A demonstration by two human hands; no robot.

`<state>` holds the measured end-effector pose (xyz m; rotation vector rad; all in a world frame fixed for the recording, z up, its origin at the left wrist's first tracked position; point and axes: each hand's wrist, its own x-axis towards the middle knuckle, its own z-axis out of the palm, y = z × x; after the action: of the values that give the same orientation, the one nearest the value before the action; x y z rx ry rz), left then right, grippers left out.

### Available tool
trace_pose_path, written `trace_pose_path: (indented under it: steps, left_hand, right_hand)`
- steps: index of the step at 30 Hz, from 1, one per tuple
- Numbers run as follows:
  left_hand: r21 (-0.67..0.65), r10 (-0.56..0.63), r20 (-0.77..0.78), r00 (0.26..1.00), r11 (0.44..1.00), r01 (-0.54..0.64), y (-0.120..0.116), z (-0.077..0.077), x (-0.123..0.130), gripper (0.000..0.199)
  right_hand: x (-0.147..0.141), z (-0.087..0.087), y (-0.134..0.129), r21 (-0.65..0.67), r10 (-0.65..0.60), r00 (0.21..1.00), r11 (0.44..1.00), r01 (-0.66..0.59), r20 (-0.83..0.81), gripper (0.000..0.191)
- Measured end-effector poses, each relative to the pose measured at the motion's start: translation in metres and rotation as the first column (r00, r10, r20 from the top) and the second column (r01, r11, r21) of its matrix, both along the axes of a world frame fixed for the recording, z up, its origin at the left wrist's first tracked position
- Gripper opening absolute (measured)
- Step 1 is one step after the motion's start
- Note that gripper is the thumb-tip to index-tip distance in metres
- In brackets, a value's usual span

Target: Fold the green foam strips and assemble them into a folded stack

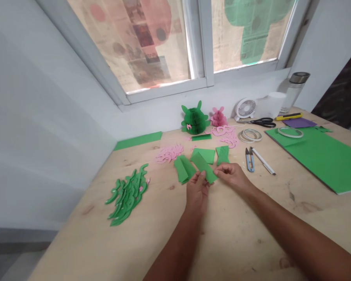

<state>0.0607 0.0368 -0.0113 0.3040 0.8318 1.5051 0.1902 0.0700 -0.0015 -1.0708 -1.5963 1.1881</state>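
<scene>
Between my hands a rectangular strip of green paper (202, 166) is held slantwise above the table. My left hand (197, 189) grips its lower edge, thumb on top. My right hand (232, 175) pinches at the strip's right corner; the fingertips cover whatever part they hold. Just beyond lie more green paper pieces: a folded one (183, 169) to the left, a flat one (207, 155) behind, and a small one (222, 155) to the right. A heap of pink paper cut-outs (170, 153) is further back on the left.
Green cut-outs (128, 197) are piled at left. Green and pink honeycomb paper figures (195, 120) stand by the wall. Blue thread snips (249, 160), a white pen (263, 160), tape rolls (250, 135), black scissors (263, 122) and large green sheets (318, 156) lie to the right.
</scene>
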Motion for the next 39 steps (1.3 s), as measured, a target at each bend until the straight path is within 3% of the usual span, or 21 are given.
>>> trace_pose_path:
  steps: [11, 39]
  left_hand:
    - [0.002, -0.098, -0.172, 0.980, 0.995, 0.100, 0.0001, -0.0011, 0.0011, 0.027]
    - [0.057, -0.054, -0.098, 0.994, 0.997, 0.059, 0.0022, -0.0018, 0.0035, 0.022]
  right_hand:
    - [0.0003, -0.0011, 0.0002, -0.005, -0.026, 1.000, 1.000, 0.026, 0.007, 0.020]
    - [-0.0007, -0.0029, -0.0015, 0.114, 0.028, 0.985, 0.992, -0.048, 0.169, 0.023]
